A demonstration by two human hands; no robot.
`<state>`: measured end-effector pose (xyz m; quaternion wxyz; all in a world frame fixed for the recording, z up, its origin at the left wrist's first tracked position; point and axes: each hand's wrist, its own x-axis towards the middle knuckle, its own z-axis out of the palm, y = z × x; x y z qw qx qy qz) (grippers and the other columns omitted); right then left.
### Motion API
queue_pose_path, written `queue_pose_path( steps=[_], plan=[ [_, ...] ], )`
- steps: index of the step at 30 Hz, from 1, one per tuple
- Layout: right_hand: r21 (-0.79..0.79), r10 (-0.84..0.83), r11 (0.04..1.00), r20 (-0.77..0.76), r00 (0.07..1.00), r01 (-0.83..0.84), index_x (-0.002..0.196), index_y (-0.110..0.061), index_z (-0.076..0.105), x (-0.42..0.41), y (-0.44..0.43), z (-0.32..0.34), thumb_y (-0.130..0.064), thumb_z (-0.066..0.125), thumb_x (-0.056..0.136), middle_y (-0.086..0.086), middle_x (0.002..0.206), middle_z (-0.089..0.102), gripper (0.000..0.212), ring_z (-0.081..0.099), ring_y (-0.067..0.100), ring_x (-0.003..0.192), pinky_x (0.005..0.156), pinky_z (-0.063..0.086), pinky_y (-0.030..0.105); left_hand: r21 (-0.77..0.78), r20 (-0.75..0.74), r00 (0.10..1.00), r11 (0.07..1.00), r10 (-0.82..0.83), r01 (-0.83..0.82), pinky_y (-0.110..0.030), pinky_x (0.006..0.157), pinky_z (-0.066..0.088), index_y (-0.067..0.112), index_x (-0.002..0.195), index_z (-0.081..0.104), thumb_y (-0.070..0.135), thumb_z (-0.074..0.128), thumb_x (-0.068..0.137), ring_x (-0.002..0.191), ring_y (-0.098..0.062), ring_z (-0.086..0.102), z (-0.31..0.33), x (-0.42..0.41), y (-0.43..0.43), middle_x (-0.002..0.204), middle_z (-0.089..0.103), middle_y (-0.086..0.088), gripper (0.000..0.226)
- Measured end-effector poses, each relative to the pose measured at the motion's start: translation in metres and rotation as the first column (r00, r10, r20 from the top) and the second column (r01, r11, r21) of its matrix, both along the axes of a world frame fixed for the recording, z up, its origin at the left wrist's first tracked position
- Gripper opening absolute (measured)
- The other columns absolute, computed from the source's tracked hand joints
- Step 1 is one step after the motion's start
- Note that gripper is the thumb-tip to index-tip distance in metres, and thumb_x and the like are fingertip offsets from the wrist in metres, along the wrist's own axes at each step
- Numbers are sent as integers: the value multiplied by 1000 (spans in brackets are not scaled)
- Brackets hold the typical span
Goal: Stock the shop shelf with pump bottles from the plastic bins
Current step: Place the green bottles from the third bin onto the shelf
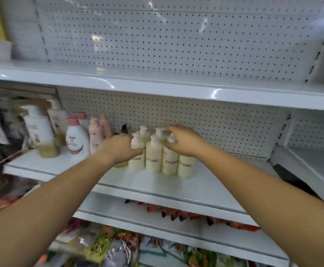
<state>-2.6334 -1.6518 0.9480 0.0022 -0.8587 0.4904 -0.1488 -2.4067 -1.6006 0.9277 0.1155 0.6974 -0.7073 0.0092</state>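
Note:
Several cream pump bottles (154, 158) labelled ZYOME stand upright in a tight group on the white middle shelf (176, 186). My left hand (119, 148) grips the neck of the leftmost front bottle (136, 160). My right hand (184, 140) reaches over the group from the right, its fingers curled round the pump top of a bottle (169, 160) in the front row. The rightmost bottle (185, 167) stands partly under my right wrist. No plastic bins are in view.
Other pump bottles stand left of the group: white and pink ones (76, 139), a large white one (39, 132) and a black pump top (124, 129). The upper shelf (157, 87) overhangs. Snack packets (176, 211) fill the lower shelves. Pegboard backs the shelf.

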Motion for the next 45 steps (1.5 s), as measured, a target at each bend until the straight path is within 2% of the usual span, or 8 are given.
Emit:
queue_pose_path(
  steps=[7, 11, 15, 18, 21, 31, 37, 45],
  plan=[
    [81, 313, 947, -31, 949, -310, 143, -22, 45, 120, 35, -26, -42, 60, 91, 2, 143, 49, 58, 53, 25, 125, 98, 48, 41, 86, 20, 935, 931, 355, -356, -40, 99, 46, 15, 137, 53, 69, 51, 86, 124, -28, 55, -30, 102, 108, 139, 56, -8, 75],
    [94, 486, 872, -50, 873, -480, 146, -22, 42, 202, 70, -40, -45, 57, 94, 3, 147, 47, 59, 50, 27, 129, 101, 45, 39, 145, -5, 875, 866, 484, -478, -39, 89, 52, 24, 136, 55, 80, 40, 77, 114, -23, 60, -44, 157, 172, 135, 59, -2, 83],
    [121, 623, 780, -68, 779, -614, 144, -23, 43, 281, 107, -52, -49, 56, 94, 3, 145, 49, 58, 49, 27, 129, 100, 46, 43, 151, 9, 784, 774, 621, -615, -41, 89, 53, 22, 123, 62, 76, 42, 83, 106, -26, 62, -52, 200, 228, 120, 65, -4, 70],
    [140, 689, 722, -64, 722, -678, 140, -21, 46, 342, 133, -62, -52, 57, 91, 6, 138, 52, 58, 54, 28, 122, 96, 48, 43, 128, 2, 732, 726, 681, -676, -40, 92, 51, 28, 135, 54, 71, 44, 87, 116, -27, 60, -59, 232, 263, 131, 61, -3, 65],
    [160, 751, 658, -73, 656, -736, 142, -22, 44, 397, 160, -74, -50, 56, 91, 5, 137, 51, 59, 55, 27, 120, 93, 49, 42, 141, 6, 668, 661, 744, -737, -38, 87, 53, 22, 131, 57, 68, 45, 88, 111, -24, 62, -72, 272, 292, 130, 61, -3, 64],
    [247, 864, 500, -79, 497, -830, 140, -21, 45, 545, 221, -119, -44, 57, 95, 4, 141, 49, 53, 50, 26, 127, 99, 44, 41, 182, 3, 509, 500, 861, -847, -39, 87, 50, 21, 121, 62, 71, 44, 85, 108, -26, 62, -127, 398, 352, 121, 64, -3, 64],
    [319, 876, 476, -95, 472, -819, 141, -19, 45, 601, 223, -169, -45, 58, 92, 5, 142, 50, 57, 50, 25, 127, 100, 47, 44, 253, -4, 494, 479, 869, -841, -38, 84, 50, 28, 121, 61, 67, 42, 79, 109, -23, 62, -175, 448, 367, 121, 65, 2, 61],
    [408, 885, 457, -120, 450, -791, 138, -23, 47, 675, 180, -244, -38, 61, 92, -1, 140, 51, 51, 52, 22, 126, 99, 47, 41, 349, 37, 498, 456, 866, -819, -39, 96, 46, 22, 134, 53, 55, 52, 90, 118, -23, 59, -244, 517, 349, 135, 59, 2, 55]
  ],
)
